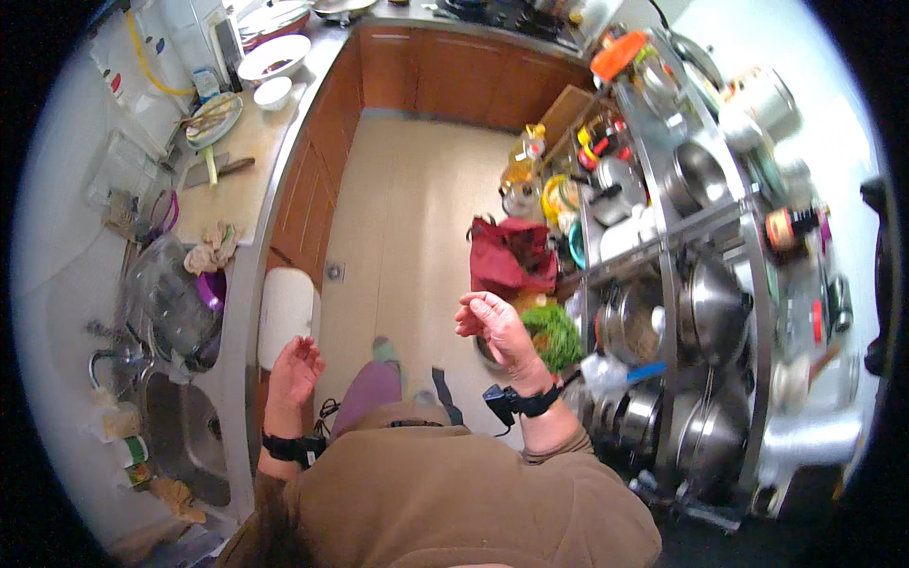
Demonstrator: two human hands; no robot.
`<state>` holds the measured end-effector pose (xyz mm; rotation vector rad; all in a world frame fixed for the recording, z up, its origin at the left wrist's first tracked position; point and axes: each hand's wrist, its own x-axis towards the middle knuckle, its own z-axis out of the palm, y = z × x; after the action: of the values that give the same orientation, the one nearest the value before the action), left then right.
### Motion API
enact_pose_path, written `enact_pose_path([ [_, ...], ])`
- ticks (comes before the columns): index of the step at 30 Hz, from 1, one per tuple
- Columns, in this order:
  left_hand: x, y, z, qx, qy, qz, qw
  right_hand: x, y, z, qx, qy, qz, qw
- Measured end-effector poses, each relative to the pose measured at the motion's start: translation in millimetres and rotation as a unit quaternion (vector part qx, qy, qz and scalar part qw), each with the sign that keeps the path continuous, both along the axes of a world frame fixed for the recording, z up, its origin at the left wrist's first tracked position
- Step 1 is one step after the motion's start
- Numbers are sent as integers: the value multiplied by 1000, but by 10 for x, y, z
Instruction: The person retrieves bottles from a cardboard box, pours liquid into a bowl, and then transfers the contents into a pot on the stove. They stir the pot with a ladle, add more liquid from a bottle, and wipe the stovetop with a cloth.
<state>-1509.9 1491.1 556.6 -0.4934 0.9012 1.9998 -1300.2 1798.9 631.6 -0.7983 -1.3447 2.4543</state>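
My left hand (295, 370) is empty, its fingers loosely curled. It hovers by the near end of a white rounded box (287, 312) against the cabinet front, near the counter edge. My right hand (495, 328) is raised over the floor with fingers bent and nothing visible in them. Beyond it lies a dark red cloth bag (508, 259). A bunch of leafy greens (550, 337) sits just right of my right hand, and the hand partly hides a round vessel beneath. Both wrists wear black straps, the right one carrying a small box.
On the left counter, a cleaver (216, 172) and a green stalk (211, 167) lie on a cutting board (252, 199), near plates and bowls. A sink (184, 426) is nearer me. At right stands a metal rack (664, 284) of pots; oil bottles (524, 156) stand beside it.
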Motion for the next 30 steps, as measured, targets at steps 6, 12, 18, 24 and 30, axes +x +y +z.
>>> enact_pose_path([
  [6, -1032, 1045, -321, 62, -40, 46, 996, -1193, 1093, -16, -3, -8, 2, 1000],
  [12, -2347, 2508, -35, 105, -18, 20, 994, -1996, 2372, 171, 19, 26, -45, 998],
  [18, -3286, 3801, 120, 92, 21, -46, 994, -2560, 3333, -120, -13, -17, -100, 995],
  [24, -4039, 5029, 67, 94, 32, -9, 995, -3366, 4830, -381, -5, -19, -77, 997],
  [30, -4739, 6121, 368, 95, 85, 29, 991, -4594, 6380, 32, 39, 10, -46, 998],
])
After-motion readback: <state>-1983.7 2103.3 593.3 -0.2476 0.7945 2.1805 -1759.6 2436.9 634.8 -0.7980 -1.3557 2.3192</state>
